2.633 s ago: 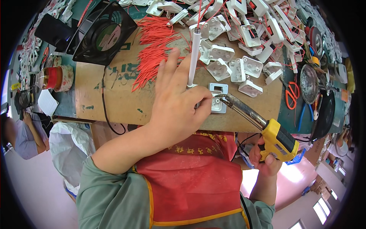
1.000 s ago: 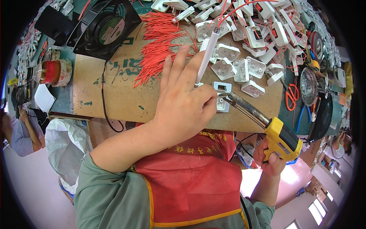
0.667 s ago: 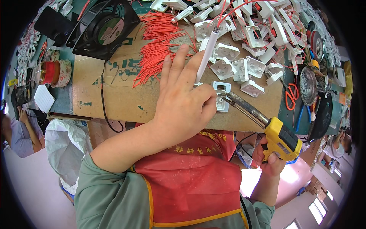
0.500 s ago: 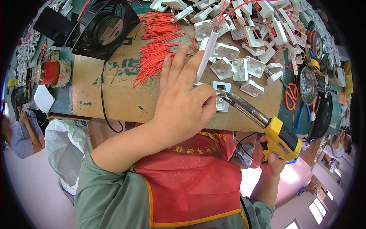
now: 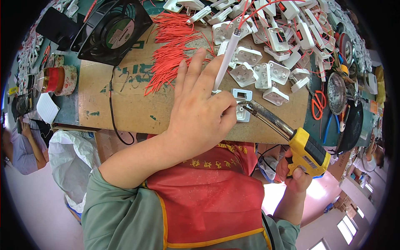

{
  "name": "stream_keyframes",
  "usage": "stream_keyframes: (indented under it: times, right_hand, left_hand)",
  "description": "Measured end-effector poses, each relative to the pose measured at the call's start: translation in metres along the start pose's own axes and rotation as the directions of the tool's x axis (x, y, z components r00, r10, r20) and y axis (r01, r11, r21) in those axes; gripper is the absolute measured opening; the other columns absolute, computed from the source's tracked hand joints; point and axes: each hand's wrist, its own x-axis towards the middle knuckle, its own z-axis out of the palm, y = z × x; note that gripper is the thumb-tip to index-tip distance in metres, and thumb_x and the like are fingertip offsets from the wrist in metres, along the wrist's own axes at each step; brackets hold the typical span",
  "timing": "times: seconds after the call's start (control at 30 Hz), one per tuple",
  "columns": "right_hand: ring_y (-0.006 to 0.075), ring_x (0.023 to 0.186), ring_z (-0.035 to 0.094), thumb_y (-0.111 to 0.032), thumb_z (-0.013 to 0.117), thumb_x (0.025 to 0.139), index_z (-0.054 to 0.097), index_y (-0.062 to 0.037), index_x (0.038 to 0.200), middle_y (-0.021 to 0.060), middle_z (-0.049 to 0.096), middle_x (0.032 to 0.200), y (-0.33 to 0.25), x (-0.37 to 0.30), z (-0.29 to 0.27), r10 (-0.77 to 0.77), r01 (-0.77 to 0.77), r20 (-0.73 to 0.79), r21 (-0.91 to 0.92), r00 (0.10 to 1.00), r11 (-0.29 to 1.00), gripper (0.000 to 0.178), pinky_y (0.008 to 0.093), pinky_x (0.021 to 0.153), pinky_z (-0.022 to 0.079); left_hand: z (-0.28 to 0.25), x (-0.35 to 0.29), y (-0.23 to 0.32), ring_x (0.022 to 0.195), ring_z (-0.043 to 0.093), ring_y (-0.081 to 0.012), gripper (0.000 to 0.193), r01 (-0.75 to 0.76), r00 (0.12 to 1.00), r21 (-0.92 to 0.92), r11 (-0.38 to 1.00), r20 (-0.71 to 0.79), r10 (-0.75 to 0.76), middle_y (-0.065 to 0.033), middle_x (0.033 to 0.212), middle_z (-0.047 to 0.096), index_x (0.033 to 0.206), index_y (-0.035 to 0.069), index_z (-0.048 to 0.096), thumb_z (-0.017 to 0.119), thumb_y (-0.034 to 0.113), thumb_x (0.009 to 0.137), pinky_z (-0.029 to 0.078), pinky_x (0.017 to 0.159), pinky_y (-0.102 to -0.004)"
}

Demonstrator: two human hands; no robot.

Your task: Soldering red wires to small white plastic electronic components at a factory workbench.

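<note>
1. Soldering is in hand at a small white plastic part (image 5: 241, 109) that lies on the near side of a brown cardboard sheet (image 5: 125, 100), close to the sheet's near edge
2. Left hand (image 5: 199, 112) rests on the cardboard just left of the part; thumb and forefinger pinch a thin white tube (image 5: 225, 64) that slants up and away from the hand, while the other fingers are stretched out
3. Right hand (image 5: 294, 177) is clenched around the grip of a yellow soldering gun (image 5: 307, 152), held off the near edge of the bench; its long metal barrel reaches up and left, and the tip touches the white part
4. More white plastic parts (image 5: 266, 73) lie scattered just beyond, several with red wires attached
5. A loose bundle of red wires (image 5: 173, 52) is spread over the cardboard, left of the tube
6. A black square fan (image 5: 114, 31) stands at the far left corner of the cardboard
7. Red-handled scissors (image 5: 318, 102) lie to the right, well apart from the hands
8. A white plastic bag (image 5: 71, 162) hangs below the bench on the left
</note>
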Motion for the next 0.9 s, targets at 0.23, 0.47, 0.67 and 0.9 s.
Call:
stream_keyframes:
  times: [0.23, 0.47, 0.67, 0.9]
  right_hand:
    - [0.0113, 0.044, 0.043, -0.04, 0.081, 0.078, 0.049, 0.0036, 0.111, 0.0057, 0.049, 0.062, 0.0019, -0.0002, -0.0001, -0.005, 0.005, -0.007, 0.005, 1.0, 1.0, 0.063, 0.0241, 0.04, 0.035]
    - [0.0117, 0.043, 0.043, -0.039, 0.08, 0.079, 0.05, 0.0056, 0.116, 0.0057, 0.05, 0.062, 0.0037, -0.0018, -0.0034, -0.03, 0.03, -0.012, -0.004, 0.999, 1.0, 0.066, 0.0241, 0.04, 0.035]
    - [0.0117, 0.043, 0.044, -0.04, 0.078, 0.08, 0.049, 0.0073, 0.125, 0.0053, 0.049, 0.062, 0.0045, -0.0024, -0.0053, -0.037, 0.037, 0.024, -0.033, 0.999, 0.999, 0.072, 0.0242, 0.041, 0.036]
    - [0.0103, 0.043, 0.041, -0.046, 0.072, 0.084, 0.045, 0.0055, 0.128, 0.0031, 0.047, 0.062, 0.0062, -0.005, -0.0058, -0.128, 0.125, 0.081, 0.047, 0.988, 0.991, 0.073, 0.0241, 0.04, 0.034]
  left_hand:
    - [-0.0011, 0.0005, 0.0005, 0.137, 0.035, -0.048, 0.01, -0.001, 1.0, 0.002, 1.0, 0.017, 0.001, -0.0195, 0.143, 0.048, 0.078, 0.009, 0.068, 0.074, 0.009, 0.069, 0.029, 0.109, -0.0604]
    - [-0.0007, 0.0001, 0.0001, 0.138, 0.034, -0.0477, 0.01, -0.004, 1.0, 0.006, 1.0, 0.012, 0.004, -0.0194, 0.143, 0.047, 0.078, 0.009, 0.068, 0.074, 0.009, 0.069, 0.028, 0.109, -0.0605]
    - [-0.0009, 0.0001, 0.0005, 0.138, 0.034, -0.0475, 0.01, -0.001, 1.0, 0.008, 1.0, 0.022, 0.001, -0.0191, 0.144, 0.047, 0.077, 0.009, 0.069, 0.074, 0.009, 0.069, 0.028, 0.11, -0.0607]
    - [-0.0009, 0.0005, 0.0011, 0.138, 0.033, -0.0479, 0.01, 0.0, 1.0, 0.012, 1.0, 0.031, 0.0, -0.019, 0.144, 0.046, 0.077, 0.009, 0.069, 0.073, 0.009, 0.069, 0.027, 0.11, -0.0613]
